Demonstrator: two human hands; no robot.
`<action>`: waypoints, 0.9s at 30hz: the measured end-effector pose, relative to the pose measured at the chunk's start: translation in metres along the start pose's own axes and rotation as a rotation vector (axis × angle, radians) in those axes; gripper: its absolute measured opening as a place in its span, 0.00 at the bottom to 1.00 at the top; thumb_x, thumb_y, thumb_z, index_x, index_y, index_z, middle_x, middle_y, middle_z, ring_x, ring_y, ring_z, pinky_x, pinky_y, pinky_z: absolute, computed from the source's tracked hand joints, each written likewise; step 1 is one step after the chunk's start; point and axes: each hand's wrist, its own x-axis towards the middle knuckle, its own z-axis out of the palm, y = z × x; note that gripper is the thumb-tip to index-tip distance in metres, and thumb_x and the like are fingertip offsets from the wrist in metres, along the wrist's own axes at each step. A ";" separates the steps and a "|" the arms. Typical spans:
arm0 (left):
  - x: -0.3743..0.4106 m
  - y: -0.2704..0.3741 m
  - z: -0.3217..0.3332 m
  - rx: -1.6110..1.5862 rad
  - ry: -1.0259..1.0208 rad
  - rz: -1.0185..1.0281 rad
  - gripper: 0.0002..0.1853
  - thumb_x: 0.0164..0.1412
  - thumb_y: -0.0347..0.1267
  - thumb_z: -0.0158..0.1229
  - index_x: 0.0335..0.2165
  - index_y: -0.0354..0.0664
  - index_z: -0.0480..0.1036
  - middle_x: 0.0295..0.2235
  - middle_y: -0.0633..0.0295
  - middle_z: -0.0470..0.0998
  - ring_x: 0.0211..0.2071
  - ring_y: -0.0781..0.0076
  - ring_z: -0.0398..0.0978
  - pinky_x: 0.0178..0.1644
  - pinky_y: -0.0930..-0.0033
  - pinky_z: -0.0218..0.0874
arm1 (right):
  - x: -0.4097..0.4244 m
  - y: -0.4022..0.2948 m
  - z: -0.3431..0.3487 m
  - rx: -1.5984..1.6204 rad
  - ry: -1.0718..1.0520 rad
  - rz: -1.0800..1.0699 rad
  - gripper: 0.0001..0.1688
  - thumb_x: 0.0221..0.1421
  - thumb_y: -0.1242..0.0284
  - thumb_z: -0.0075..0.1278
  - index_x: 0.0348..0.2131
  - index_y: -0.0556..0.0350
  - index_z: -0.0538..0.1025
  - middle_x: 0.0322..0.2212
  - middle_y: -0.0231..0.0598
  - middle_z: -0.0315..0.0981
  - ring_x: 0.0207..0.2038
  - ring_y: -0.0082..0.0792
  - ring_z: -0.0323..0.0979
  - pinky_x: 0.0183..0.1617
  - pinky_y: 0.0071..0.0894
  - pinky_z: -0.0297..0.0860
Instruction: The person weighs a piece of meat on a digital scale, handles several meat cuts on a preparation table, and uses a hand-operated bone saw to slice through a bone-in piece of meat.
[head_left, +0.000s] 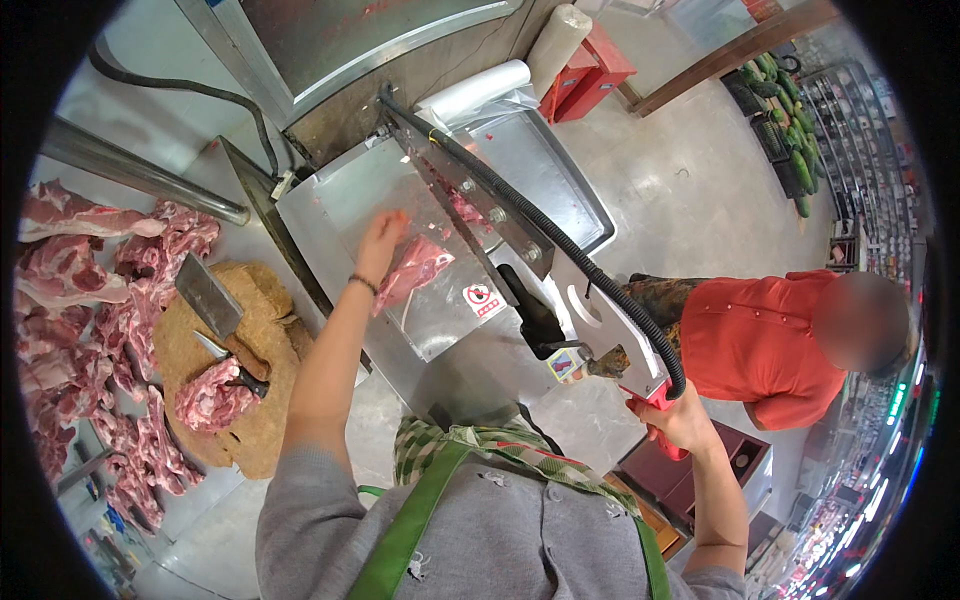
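Note:
My right hand (686, 421) grips the red handle (660, 395) at the near end of the long metal arm (536, 251) of a meat-cutting machine. A black ribbed cable (517, 202) runs along this arm. My left hand (385, 234), blurred, is over the machine's steel table (341, 206), at the far end of a slab of raw meat (415, 271). Whether its fingers touch the meat is unclear. The slab lies left of the blade side, near a warning sticker (484, 300). Smaller meat pieces (466, 206) show beneath the arm.
At left, a wooden chopping block (180, 322) bears a cleaver (210, 296), a knife (251, 381) and a meat chunk (217, 397), beside many raw cuts (75, 337). Beyond the arm is a metal tray (574, 172) with a plastic roll (476, 86). A person in red (750, 337) stands at right.

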 end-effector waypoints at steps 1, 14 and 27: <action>-0.021 -0.029 -0.009 0.261 0.038 0.146 0.22 0.65 0.41 0.51 0.50 0.36 0.66 0.48 0.49 0.74 0.42 0.56 0.77 0.46 0.56 0.70 | 0.001 -0.001 -0.001 -0.018 -0.010 -0.008 0.17 0.49 0.76 0.60 0.39 0.66 0.74 0.21 0.33 0.72 0.17 0.22 0.67 0.20 0.26 0.67; -0.075 -0.028 0.005 0.402 -0.012 0.078 0.21 0.54 0.40 0.51 0.41 0.33 0.71 0.34 0.43 0.77 0.36 0.48 0.76 0.41 0.54 0.66 | 0.000 0.002 -0.002 -0.042 -0.011 0.004 0.16 0.50 0.74 0.60 0.38 0.65 0.74 0.19 0.31 0.70 0.16 0.22 0.67 0.19 0.26 0.66; -0.029 0.025 0.063 0.433 0.172 0.125 0.20 0.60 0.41 0.52 0.40 0.33 0.63 0.31 0.37 0.77 0.34 0.37 0.75 0.39 0.45 0.65 | -0.003 0.002 -0.005 -0.107 0.004 -0.002 0.13 0.49 0.74 0.58 0.33 0.67 0.74 0.17 0.32 0.69 0.16 0.23 0.68 0.19 0.27 0.66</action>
